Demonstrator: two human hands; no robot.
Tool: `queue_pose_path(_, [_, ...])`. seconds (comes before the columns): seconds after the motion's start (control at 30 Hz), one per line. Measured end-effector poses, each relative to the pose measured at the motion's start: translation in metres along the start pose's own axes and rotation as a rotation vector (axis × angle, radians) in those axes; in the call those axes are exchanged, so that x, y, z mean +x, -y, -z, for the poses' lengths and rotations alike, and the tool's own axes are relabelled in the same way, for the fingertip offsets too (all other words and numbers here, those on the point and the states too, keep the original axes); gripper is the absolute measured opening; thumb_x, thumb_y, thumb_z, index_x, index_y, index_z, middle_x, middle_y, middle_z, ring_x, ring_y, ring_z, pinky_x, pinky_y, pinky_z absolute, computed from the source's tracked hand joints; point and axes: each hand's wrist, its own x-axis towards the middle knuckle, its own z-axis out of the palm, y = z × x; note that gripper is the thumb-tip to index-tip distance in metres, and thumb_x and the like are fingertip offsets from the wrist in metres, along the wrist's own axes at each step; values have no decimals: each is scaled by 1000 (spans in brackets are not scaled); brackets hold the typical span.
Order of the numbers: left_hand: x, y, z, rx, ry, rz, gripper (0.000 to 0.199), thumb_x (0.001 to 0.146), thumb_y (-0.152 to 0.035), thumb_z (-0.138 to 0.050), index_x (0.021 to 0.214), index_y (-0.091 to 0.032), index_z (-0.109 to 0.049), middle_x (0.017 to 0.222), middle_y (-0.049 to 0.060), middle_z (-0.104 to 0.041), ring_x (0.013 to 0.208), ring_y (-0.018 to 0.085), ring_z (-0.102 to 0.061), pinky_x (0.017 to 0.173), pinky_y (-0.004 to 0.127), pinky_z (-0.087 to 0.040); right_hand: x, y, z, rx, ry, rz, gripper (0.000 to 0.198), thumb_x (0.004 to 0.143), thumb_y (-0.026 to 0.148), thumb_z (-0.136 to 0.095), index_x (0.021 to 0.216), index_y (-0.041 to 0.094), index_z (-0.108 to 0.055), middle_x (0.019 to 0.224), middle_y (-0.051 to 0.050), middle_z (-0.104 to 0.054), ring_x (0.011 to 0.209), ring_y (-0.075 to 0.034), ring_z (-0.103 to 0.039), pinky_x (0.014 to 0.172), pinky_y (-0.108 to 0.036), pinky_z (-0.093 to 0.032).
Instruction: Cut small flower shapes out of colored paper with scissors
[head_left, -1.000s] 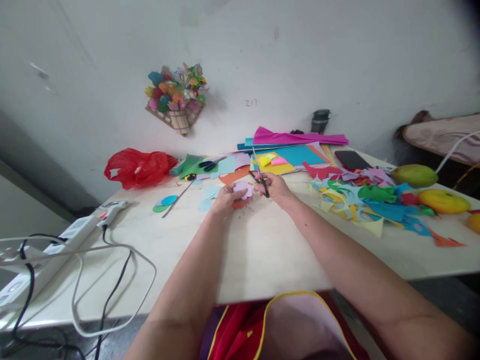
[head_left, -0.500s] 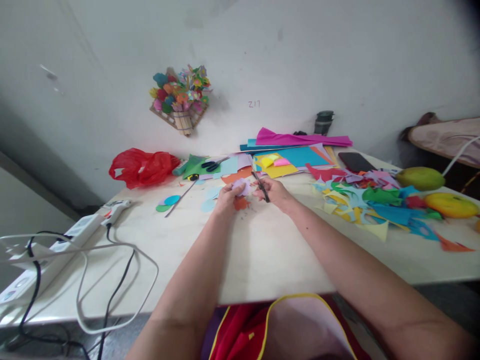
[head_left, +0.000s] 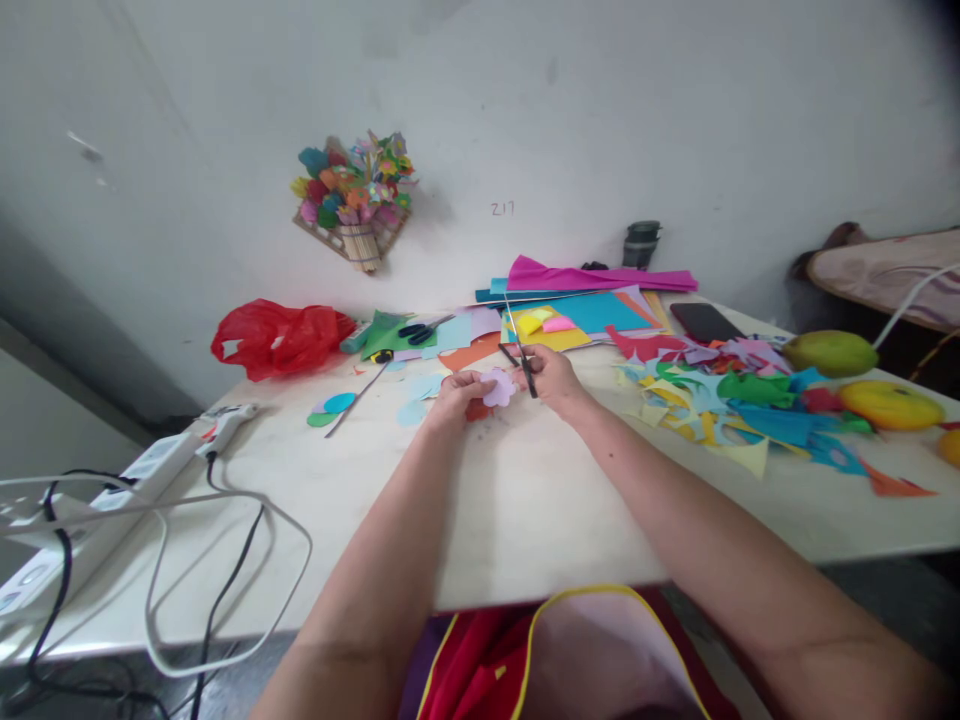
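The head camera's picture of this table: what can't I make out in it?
All in the head view:
- Purple paper flower: its left part is hidden by the left hand.
- Scissors: the right hand covers part of the handles.
- Orange scrap: partly covered by the left hand and flower.
- Red bag: its folds hide any contents.
- Rightmost fruit: cut off by the picture's edge.

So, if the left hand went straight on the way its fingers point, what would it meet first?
Probably the right hand, just past the lilac paper flower the left hand holds, though depth is unclear.
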Motion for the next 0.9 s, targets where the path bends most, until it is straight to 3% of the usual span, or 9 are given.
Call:
queue_pose_path(0.17, [-3,-6,-1,35,23,-16,36,51,-38,-84,68,-12,-66,59,5,-65,50,14,-59,50,26,-45,-1,0,-3,-39,44,53,38,49,23,-71,84,17,-58,58,5,-57,54,-12,-54,53,-26,-44])
queue_pose_path(0.37, [-3,-8,1,48,13,-41,37,53,-40,-83,70,-12,-67,59,5,-66,47,13,-57,46,24,-41,-7,13,0,-18,94,-53,45,49,31,-79,86,18,-56,55,7,-55,46,-9,-50,47,-25,-44])
queue_pose_path(0.73, [-2,-10,1,-31,9,-93,34,52,-37,-84,66,-12,-66,57,4,-64,48,11,-56,46,23,-39,-12,14,17,-235,468,-166,31,72,40,-69,84,13,-60,58,1,-60,42,-8,-52,35,-18,-27])
queue_pose_path(0.9, [-1,-11,1,-41,-5,-100,37,50,-39,-85,63,-12,-64,58,4,-65,49,11,-56,47,21,-39,-11,11,19,-242,521,-164,29,75,40,-66,84,14,-57,57,1,-59,42,-9,-53,32,-18,-26])
